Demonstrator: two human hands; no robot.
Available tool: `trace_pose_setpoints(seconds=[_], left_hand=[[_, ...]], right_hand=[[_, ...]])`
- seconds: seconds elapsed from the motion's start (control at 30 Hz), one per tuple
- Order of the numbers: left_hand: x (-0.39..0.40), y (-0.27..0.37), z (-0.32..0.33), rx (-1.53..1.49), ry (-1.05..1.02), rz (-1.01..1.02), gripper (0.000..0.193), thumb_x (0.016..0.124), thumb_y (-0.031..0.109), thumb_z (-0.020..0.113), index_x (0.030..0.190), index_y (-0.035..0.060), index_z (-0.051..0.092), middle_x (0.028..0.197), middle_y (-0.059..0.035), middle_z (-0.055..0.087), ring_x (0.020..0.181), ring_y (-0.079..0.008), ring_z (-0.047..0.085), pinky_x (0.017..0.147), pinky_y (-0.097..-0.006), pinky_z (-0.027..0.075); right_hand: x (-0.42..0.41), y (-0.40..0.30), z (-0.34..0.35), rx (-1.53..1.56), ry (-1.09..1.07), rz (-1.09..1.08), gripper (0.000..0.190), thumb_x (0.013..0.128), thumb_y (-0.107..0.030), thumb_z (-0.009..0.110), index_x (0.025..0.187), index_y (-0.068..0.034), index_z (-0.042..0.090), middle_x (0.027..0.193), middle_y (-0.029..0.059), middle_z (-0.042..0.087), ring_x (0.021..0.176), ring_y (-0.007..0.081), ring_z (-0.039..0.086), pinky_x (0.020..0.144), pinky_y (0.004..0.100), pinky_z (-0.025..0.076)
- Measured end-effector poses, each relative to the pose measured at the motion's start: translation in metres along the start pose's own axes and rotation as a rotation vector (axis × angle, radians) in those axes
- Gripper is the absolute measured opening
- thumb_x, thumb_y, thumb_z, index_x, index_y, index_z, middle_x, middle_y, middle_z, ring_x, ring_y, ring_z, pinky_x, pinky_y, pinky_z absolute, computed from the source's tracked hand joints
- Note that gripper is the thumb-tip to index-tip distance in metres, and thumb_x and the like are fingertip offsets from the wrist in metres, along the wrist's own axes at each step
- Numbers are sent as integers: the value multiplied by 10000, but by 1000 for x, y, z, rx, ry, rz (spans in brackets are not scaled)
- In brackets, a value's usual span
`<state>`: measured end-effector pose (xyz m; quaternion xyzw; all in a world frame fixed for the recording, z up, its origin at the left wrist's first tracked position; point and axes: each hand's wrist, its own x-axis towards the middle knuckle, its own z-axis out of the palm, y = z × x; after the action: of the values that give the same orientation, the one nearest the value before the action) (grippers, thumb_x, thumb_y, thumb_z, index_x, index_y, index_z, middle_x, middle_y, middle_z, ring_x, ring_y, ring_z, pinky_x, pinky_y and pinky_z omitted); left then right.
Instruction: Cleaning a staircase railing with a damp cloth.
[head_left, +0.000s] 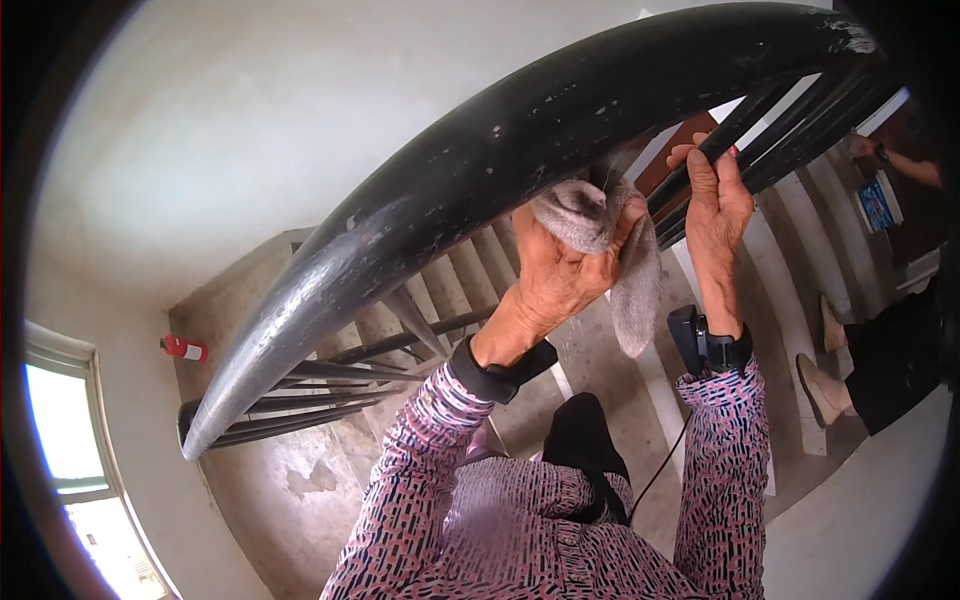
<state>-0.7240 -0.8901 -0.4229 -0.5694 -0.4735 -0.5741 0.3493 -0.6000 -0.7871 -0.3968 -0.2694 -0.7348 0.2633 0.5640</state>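
Observation:
A thick black stair handrail (480, 150), its paint chipped in places, runs across the upper view. Just under it, my left hand (559, 262) grips a bunched grey cloth (581, 221), one end of which hangs down. The cloth is against the underside of the rail or the balusters there; the exact contact is hidden. My right hand (716, 199) has its fingers and thumb around a slim dark baluster (739, 127) below the handrail, and some fingertips show on its far side. Black devices are strapped to both my wrists.
Concrete stairs (795, 225) with pale edges climb at the right, where another person's shoes (825, 394) and hand (862, 146) show. Lower balusters (315, 401) and further steps (450, 281) lie beyond the rail. At left are a red fire extinguisher (184, 348) and a window (67, 420).

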Motion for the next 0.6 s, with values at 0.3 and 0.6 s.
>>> trace_pose_setpoints(seconds=[0.3, 0.6], left_hand=[[-112, -13, -2, -646, -135, -814, 245, 704, 123, 660, 908, 17, 576, 844, -100, 575, 794, -262, 544, 732, -363, 421], [-265, -33, -3, -92, -459, -289, 200, 748, 175, 594, 920, 75, 574, 814, -97, 590, 747, -291, 564, 663, -343, 456]], right_hand=[[19, -17, 20, 171, 124, 24, 90, 821, -94, 516, 855, -12, 531, 650, 15, 516, 610, 108, 486, 604, 228, 393], [19, -5, 33, 304, 341, -88, 192, 847, -194, 540, 817, -12, 485, 627, -24, 433, 533, 54, 377, 475, 206, 342]])
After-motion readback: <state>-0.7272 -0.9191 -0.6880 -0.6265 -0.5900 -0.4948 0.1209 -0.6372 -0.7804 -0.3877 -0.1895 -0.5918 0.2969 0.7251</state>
